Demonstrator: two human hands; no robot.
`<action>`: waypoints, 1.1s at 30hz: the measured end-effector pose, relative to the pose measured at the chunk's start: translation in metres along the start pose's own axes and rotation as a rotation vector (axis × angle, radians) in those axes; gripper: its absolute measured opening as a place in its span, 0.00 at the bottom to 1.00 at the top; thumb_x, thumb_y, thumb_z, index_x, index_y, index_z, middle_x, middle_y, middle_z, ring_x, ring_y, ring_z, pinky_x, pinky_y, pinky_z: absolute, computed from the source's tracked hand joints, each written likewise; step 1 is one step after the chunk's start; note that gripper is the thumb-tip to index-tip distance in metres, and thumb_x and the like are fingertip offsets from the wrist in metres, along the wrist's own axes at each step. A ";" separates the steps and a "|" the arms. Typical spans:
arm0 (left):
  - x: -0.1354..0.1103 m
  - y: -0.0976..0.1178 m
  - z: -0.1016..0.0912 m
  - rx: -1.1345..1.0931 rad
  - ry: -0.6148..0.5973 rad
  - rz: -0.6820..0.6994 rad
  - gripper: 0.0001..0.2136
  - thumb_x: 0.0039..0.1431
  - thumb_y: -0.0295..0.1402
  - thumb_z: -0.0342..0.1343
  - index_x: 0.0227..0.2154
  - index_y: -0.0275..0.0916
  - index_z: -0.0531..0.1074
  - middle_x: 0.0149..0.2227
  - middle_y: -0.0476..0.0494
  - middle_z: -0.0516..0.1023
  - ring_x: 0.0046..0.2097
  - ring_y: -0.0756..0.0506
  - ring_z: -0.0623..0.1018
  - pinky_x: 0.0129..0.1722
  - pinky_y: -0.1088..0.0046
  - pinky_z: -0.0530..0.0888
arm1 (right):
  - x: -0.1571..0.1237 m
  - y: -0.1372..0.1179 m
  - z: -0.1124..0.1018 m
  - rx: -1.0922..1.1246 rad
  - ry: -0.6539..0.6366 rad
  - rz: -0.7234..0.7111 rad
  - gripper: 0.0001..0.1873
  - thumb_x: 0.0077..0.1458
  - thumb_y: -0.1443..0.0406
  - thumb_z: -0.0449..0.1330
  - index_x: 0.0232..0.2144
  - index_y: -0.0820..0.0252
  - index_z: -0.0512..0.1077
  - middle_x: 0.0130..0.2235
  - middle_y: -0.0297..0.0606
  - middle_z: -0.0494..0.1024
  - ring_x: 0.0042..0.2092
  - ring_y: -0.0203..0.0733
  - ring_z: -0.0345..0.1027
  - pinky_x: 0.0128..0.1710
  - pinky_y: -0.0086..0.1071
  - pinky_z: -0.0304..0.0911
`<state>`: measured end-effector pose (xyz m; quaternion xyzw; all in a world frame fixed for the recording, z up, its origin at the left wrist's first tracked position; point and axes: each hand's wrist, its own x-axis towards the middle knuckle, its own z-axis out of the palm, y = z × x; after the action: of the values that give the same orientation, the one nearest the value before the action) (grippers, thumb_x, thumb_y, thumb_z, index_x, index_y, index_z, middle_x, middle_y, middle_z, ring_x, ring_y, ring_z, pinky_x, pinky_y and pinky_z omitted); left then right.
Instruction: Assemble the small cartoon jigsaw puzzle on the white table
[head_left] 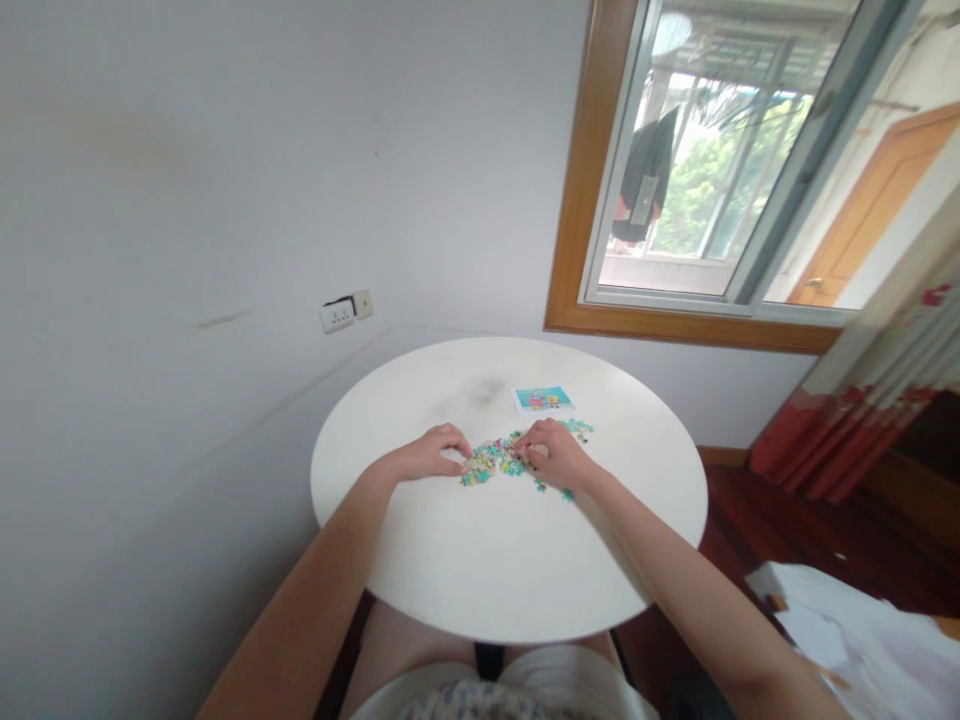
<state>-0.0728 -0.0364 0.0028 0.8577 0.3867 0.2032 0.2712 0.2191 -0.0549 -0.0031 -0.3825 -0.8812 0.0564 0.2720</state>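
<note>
A loose heap of small jigsaw puzzle pieces (484,462), mostly teal, yellow and beige, lies on the round white table (480,570). At the heap's left edge is my left hand (433,453), its thumb and fingers curved and apart, the fingertips touching or just beside the pieces. My right hand (556,454) reaches into the heap's right side with fingers bent together, pinching at a puzzle piece that the fingers mostly hide. More teal pieces (577,428) are scattered beyond and in front of the right hand. Behind the heap lies a flat picture card (544,399) in turquoise with cartoon figures.
A white wall with a socket (337,316) borders the table on the left and back. A wood-framed window (574,315) is at the back right, with a red and cream curtain (810,440) beside it. White papers or bags (840,620) lie at lower right.
</note>
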 end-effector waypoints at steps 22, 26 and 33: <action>0.001 -0.003 0.004 0.072 0.024 0.026 0.12 0.49 0.41 0.61 0.34 0.41 0.77 0.39 0.46 0.75 0.46 0.42 0.72 0.50 0.69 0.66 | 0.002 -0.049 0.016 -0.014 -0.037 -0.148 0.17 0.50 0.66 0.65 0.44 0.50 0.76 0.40 0.37 0.76 0.45 0.43 0.64 0.44 0.36 0.53; 0.002 -0.003 0.004 0.098 0.018 0.029 0.11 0.51 0.42 0.59 0.33 0.40 0.75 0.39 0.46 0.74 0.46 0.43 0.71 0.50 0.69 0.65 | 0.004 -0.050 0.017 -0.008 -0.044 -0.153 0.14 0.51 0.65 0.65 0.42 0.51 0.77 0.40 0.37 0.76 0.45 0.43 0.63 0.43 0.36 0.53; 0.002 0.001 0.006 0.123 0.001 0.044 0.10 0.54 0.41 0.57 0.31 0.39 0.74 0.37 0.46 0.73 0.46 0.43 0.70 0.50 0.68 0.64 | 0.003 -0.051 0.014 -0.015 -0.048 -0.169 0.11 0.50 0.68 0.64 0.37 0.50 0.78 0.39 0.35 0.76 0.44 0.42 0.64 0.43 0.36 0.52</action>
<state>-0.0678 -0.0367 -0.0010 0.8809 0.3798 0.1853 0.2133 0.1778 -0.0871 0.0021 -0.3072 -0.9171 0.0358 0.2516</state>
